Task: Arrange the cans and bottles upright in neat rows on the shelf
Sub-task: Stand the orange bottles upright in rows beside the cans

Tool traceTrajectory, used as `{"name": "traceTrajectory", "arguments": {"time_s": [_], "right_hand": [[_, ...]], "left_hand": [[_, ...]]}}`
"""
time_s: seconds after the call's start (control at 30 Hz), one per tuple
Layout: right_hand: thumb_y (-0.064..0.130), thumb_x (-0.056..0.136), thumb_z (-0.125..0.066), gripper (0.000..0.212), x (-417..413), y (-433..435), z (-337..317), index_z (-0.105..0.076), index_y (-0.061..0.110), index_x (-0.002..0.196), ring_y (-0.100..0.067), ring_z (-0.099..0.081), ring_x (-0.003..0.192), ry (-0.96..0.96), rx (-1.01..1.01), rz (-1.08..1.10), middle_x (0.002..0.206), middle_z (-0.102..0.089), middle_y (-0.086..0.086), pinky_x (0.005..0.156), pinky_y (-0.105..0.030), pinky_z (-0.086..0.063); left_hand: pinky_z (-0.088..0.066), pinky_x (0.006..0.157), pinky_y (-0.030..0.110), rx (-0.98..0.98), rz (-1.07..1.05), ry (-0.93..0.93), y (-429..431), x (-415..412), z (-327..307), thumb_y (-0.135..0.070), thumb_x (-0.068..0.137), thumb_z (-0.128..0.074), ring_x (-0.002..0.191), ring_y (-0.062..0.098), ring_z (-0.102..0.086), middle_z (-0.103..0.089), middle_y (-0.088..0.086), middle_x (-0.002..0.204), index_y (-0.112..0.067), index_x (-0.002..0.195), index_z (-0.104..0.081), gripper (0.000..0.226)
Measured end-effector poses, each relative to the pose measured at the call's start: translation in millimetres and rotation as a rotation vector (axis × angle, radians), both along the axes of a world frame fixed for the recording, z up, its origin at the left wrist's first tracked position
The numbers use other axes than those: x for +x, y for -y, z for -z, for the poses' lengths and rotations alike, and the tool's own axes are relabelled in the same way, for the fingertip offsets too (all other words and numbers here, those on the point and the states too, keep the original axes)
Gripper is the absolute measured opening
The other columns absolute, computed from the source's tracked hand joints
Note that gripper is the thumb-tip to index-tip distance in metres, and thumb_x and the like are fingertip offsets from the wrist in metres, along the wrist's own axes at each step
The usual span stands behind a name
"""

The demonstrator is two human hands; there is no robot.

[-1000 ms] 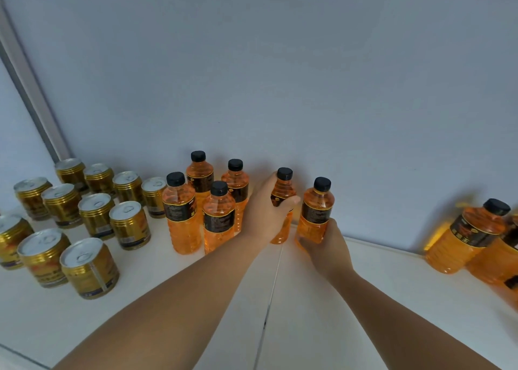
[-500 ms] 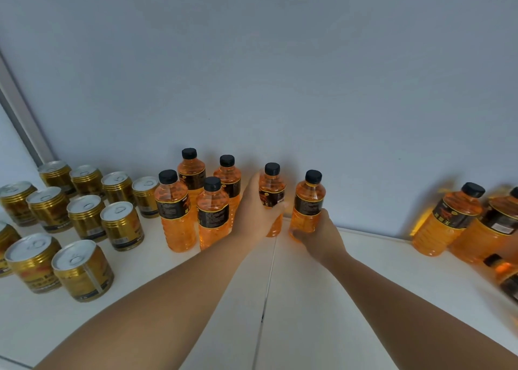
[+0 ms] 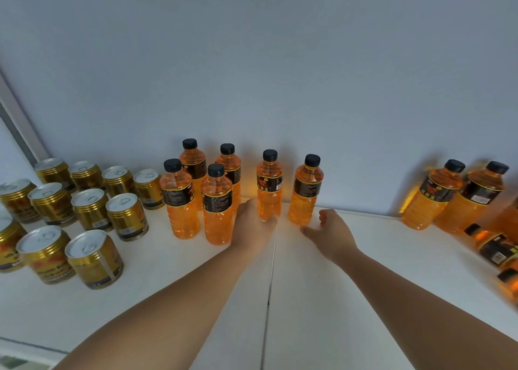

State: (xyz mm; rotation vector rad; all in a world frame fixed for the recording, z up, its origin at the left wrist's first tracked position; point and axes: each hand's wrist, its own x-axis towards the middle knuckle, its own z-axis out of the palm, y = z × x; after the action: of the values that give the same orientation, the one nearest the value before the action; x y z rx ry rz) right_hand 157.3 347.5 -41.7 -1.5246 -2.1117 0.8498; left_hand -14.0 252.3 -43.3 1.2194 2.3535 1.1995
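The white shelf (image 3: 350, 299) is part-way sorted. On its left the gold cans (image 3: 92, 209) stand upright in rows. In the middle six orange bottles (image 3: 217, 204) stand upright against the back wall, four paired in two rows and two more extending the back row. At the far right, more bottles (image 3: 454, 195) lean and one or two lie tipped over (image 3: 493, 246), so that group looks left to do. The left hand (image 3: 253, 224) curls loosely at the base of the fifth bottle (image 3: 269, 187), fingers touching it. The right hand (image 3: 330, 229) is open, just beside the sixth bottle (image 3: 305, 193); half a second ago both hands gripped these bottles.
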Motion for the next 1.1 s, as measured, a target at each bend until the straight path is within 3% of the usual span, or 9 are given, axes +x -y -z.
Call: {"name": "traceTrajectory", "arguments": {"time_s": [0.17,0.33,0.63,0.87,1.1], "right_hand": [[0.049,0.084,-0.074,0.073,34.4,19.4,0.0,-0.047,0.015,0.142,-0.021,-0.057,0.119,-0.018,0.053,0.006,0.139,-0.055,-0.003,0.08,-0.028,-0.046],[0.048,0.086,-0.072,0.068,98.6,44.9,0.4,-0.049,0.014,0.141,-0.021,-0.057,0.119,-0.039,0.092,0.049,0.137,-0.054,-0.004,0.091,-0.033,-0.049],[0.041,0.087,-0.073,0.07,248.8,120.4,6.1,-0.043,0.013,0.144,-0.019,-0.057,0.116,-0.125,0.146,0.265,0.135,-0.056,-0.003,0.093,-0.033,-0.047],[0.041,0.09,-0.068,0.067,343.8,173.6,9.4,-0.041,0.015,0.146,-0.015,-0.055,0.115,-0.145,0.174,0.416,0.137,-0.054,-0.001,0.087,-0.029,-0.045],[0.044,0.09,-0.069,0.071,394.2,187.8,1.3,-0.038,0.015,0.147,-0.016,-0.054,0.118,-0.141,0.225,0.557,0.137,-0.053,-0.003,0.086,-0.029,-0.044]], "left_hand": [[-0.046,0.085,0.021,-0.044,0.055,0.064,23.5,22.6,-0.2,-0.039,0.095,-0.068,0.119,0.018,-0.06,-0.057,0.001,0.137,-0.02,0.138,-0.055,0.048],[-0.044,0.085,0.022,-0.044,0.163,0.121,44.8,68.0,-3.8,-0.039,0.095,-0.068,0.109,0.01,-0.056,-0.061,-0.004,0.132,-0.024,0.13,-0.06,0.039],[-0.04,0.08,0.02,-0.046,0.398,0.095,62.4,207.1,-4.0,-0.034,0.091,-0.071,0.097,0.007,-0.059,-0.066,-0.005,0.117,-0.023,0.116,-0.066,0.028],[-0.043,0.085,0.02,-0.064,0.613,0.103,74.6,306.4,-1.6,-0.031,0.091,-0.072,0.101,0.007,-0.061,-0.066,-0.006,0.114,-0.022,0.115,-0.067,0.027],[-0.043,0.083,0.019,-0.088,0.741,0.095,56.5,347.1,-12.4,-0.031,0.093,-0.07,0.103,0.007,-0.059,-0.064,-0.01,0.114,-0.021,0.12,-0.064,0.03]]}}
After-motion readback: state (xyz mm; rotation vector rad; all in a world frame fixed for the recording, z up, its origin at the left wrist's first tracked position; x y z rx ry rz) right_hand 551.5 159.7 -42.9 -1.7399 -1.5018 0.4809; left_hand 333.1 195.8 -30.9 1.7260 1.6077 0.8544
